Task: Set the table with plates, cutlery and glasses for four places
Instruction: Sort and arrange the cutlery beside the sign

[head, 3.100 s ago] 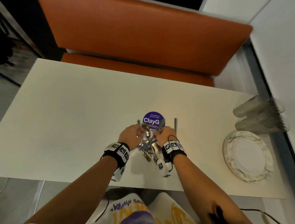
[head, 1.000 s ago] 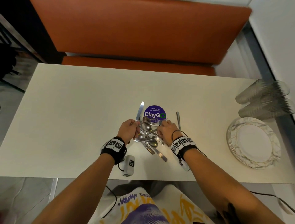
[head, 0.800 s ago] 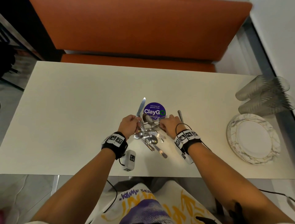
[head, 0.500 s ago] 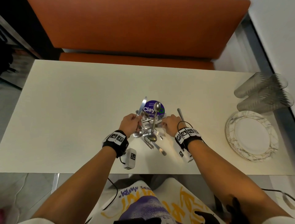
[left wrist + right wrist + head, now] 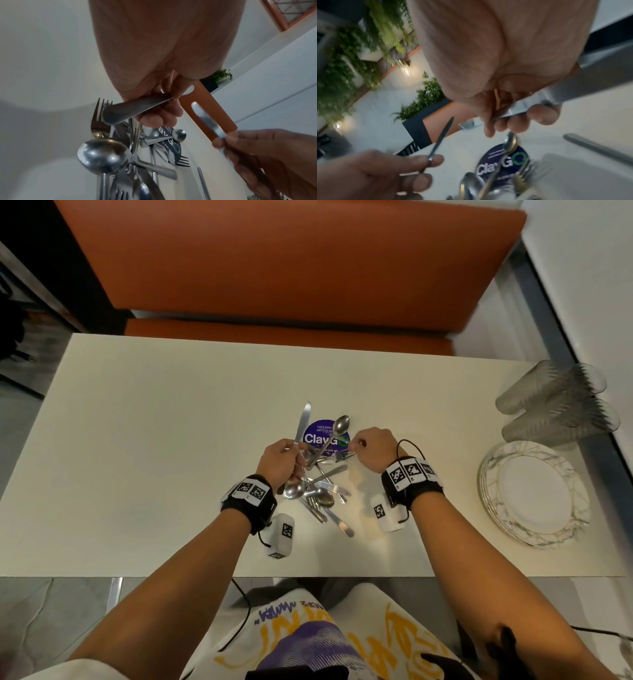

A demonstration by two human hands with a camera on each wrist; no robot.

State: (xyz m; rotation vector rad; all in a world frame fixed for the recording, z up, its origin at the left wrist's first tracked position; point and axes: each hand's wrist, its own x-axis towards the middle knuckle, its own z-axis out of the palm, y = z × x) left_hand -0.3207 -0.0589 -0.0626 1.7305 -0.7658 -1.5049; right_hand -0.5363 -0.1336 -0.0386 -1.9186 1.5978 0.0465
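Fingers (image 5: 297,461) of the left hand (image 5: 279,462) are curled round two handles at once: a knife (image 5: 304,421), blade aimed away toward the orange bench (image 5: 274,265), and a spoon (image 5: 329,440) whose bowl leans up and to the right over the purple sticker (image 5: 318,436). Right hand (image 5: 371,448) is clenched too, pinching something thin and metallic just beside the sticker; from the wrist view it looks like a cutlery handle, though I cannot tell which piece. Below both hands the cutlery pile (image 5: 320,491) lies crossed on the table (image 5: 137,457), long axes mostly running toward and away from the person, forks and spoons interlocked. That tangle is the risk: lift quickly and a tine could snag a neighbour and drag it clattering, or the spoon could slip from the doubled grip. Plates (image 5: 534,494) sit stacked at the right edge, glasses (image 5: 555,405) lying on their sides beyond them, rims pointing right. No places laid yet.
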